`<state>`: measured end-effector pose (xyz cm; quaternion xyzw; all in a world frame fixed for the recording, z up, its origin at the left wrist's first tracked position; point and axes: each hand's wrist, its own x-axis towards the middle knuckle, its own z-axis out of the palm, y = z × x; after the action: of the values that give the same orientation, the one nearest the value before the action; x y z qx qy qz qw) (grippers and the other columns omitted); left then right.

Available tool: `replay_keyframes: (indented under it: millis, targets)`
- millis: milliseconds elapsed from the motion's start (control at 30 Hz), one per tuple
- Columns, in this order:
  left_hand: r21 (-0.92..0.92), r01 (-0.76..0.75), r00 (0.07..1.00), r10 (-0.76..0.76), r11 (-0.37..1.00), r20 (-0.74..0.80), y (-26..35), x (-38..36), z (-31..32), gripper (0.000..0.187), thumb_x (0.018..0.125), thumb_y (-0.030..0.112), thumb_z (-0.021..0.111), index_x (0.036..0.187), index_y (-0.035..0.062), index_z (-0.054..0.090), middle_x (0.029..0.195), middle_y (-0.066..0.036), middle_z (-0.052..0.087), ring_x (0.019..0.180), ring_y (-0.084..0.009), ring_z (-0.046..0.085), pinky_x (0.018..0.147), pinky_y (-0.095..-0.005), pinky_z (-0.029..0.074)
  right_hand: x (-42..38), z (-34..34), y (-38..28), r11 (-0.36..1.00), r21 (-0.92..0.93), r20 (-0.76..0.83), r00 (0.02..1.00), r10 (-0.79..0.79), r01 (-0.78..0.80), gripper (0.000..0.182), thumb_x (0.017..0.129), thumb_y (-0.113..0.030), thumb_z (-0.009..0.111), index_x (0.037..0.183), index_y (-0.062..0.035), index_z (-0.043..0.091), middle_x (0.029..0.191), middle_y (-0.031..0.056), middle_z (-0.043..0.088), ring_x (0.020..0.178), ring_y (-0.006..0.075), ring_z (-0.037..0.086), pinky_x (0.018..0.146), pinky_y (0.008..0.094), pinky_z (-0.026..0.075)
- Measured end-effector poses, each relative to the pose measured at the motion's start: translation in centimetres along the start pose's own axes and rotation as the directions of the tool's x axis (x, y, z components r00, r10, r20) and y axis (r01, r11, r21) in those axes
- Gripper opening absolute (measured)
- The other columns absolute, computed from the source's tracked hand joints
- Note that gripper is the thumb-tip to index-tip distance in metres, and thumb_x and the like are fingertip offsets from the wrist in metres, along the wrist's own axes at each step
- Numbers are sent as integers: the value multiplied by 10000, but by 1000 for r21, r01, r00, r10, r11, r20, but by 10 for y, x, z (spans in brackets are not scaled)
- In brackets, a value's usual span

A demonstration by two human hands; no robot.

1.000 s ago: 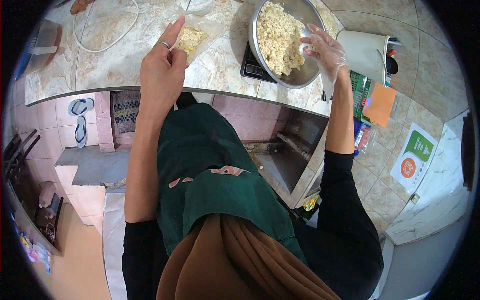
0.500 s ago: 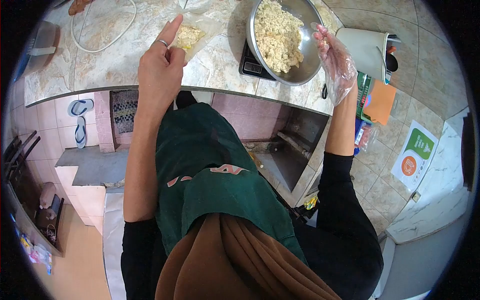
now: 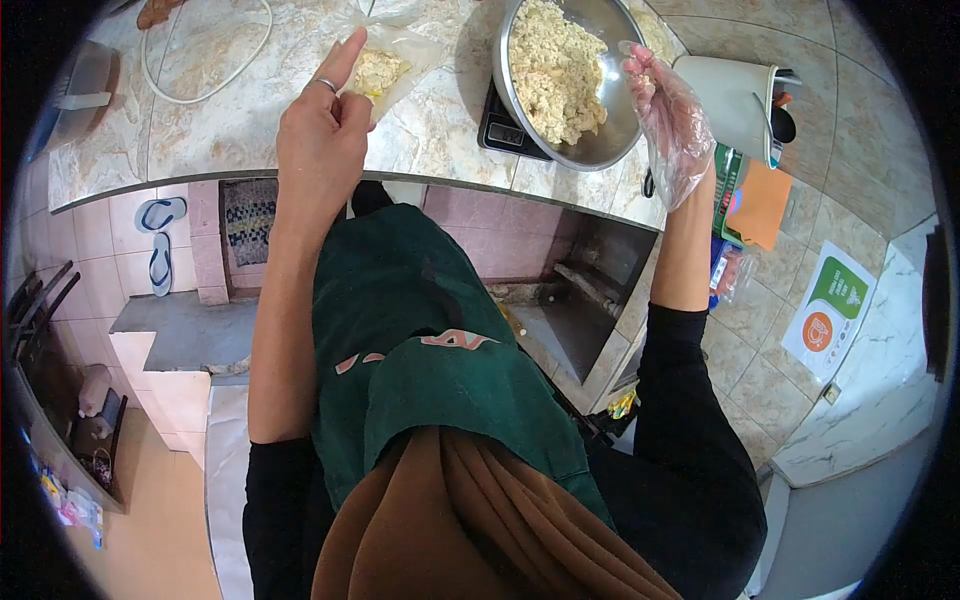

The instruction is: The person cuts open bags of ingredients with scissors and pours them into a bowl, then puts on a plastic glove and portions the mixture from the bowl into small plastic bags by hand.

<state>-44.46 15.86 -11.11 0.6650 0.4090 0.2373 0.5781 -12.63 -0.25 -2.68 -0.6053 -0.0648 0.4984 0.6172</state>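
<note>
My left hand (image 3: 325, 125), bare with a ring, is over the counter at the left edge of a clear plastic bag (image 3: 415, 52). A portion of pale crumbly food (image 3: 380, 72) lies in the bag. The left fingers are partly closed, and what they may pinch is hidden. At the right, my right hand (image 3: 672, 125) wears a clear plastic glove, with its fingers bent together beside the rim of a metal bowl (image 3: 622, 140). More crumbly mixture (image 3: 555, 75) fills much of the bowl, which rests on a dark scale (image 3: 503, 132).
A white bucket (image 3: 725, 95) stands right of the bowl, with utensils behind it. A white cable (image 3: 205, 102) loops across the counter (image 3: 230, 150). At the far left is a clear plastic container (image 3: 85, 95). An orange packet (image 3: 762, 205) is below the bucket.
My right hand's gloved fingers have shifted slightly left and up at the bowl's rim. My left hand is nearly unmoved.
</note>
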Motion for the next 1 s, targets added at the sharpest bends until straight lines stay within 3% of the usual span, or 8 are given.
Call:
replay_keyframes:
  millis: [233, 333, 467, 567, 667, 767, 867, 1000]
  targets:
    - [9, 25, 999, -25, 1000, 22, 3, -1, -3, 505, 852, 43, 503, 1342, 162, 533, 648, -59, 552, 538, -76, 448, 523, -260, 405, 2, 4, 6, 999, -51, -12, 1000, -8, 8, 306, 948, -120, 543, 1170, 90, 525, 992, 167, 595, 798, 140, 598, 653, 159, 541]
    - [-5, -8, 1000, 8, 1000, 14, 1, -1, -1, 520, 870, 12, 469, 1368, 155, 505, 641, 5, 508, 520, -35, 379, 490, -209, 342, 1, 36, 11, 999, -29, 167, 986, 22, -17, 288, 925, -124, 578, 1132, 76, 576, 1009, 179, 612, 849, 175, 618, 709, 214, 551]
    - [-30, -43, 999, 43, 999, 4, 2, -2, 2, 527, 879, -1, 451, 1384, 146, 486, 631, 47, 466, 513, -12, 350, 480, -181, 319, -1, 112, 36, 983, -159, 238, 970, -51, 90, 249, 904, -148, 604, 1071, 34, 636, 1048, 167, 637, 890, 219, 636, 803, 311, 545]
    - [-28, -7, 1000, 6, 1000, -8, 2, -2, 2, 517, 848, 32, 505, 1350, 154, 522, 669, -62, 576, 548, -76, 458, 530, -253, 413, 6, 160, 58, 929, -362, 260, 965, 25, 73, 253, 896, -190, 589, 1022, 14, 668, 1004, 141, 671, 893, 212, 664, 805, 335, 537]
    - [-48, -20, 1000, 20, 999, 7, 2, -3, 4, 532, 882, -11, 437, 1391, 137, 476, 616, 57, 441, 534, -17, 357, 511, -179, 337, 26, 187, 81, 619, -751, 281, 960, -14, 229, 256, 918, -193, 535, 1013, 6, 666, 925, 138, 685, 834, 265, 673, 751, 353, 527]
    - [-72, -10, 999, 7, 997, -41, 1, -1, 4, 548, 838, -13, 479, 1369, 124, 496, 841, -77, 659, 562, -58, 454, 527, -229, 402, 26, 211, 87, -156, -875, 460, 888, 22, 457, 218, 857, -146, 547, 969, 2, 659, 909, 222, 666, 833, 371, 661, 766, 430, 515]
    - [-86, 37, 999, -36, 996, 11, 6, -1, -1, 540, 842, -25, 458, 1368, 95, 492, 907, -73, 661, 580, -50, 462, 534, -220, 404, 16, 217, 87, -30, -918, 392, 918, 64, 395, 213, 809, -128, 559, 943, 12, 645, 926, 278, 627, 894, 420, 618, 797, 467, 495]
    - [-95, 8, 1000, -8, 995, -1, 3, 2, 1, 520, 865, -21, 451, 1373, 82, 483, 763, -5, 557, 584, -39, 431, 549, -215, 404, 18, 198, 88, -112, -834, 550, 799, -241, 540, 224, 858, -122, 548, 1005, 15, 648, 913, 220, 664, 851, 345, 659, 757, 407, 525]
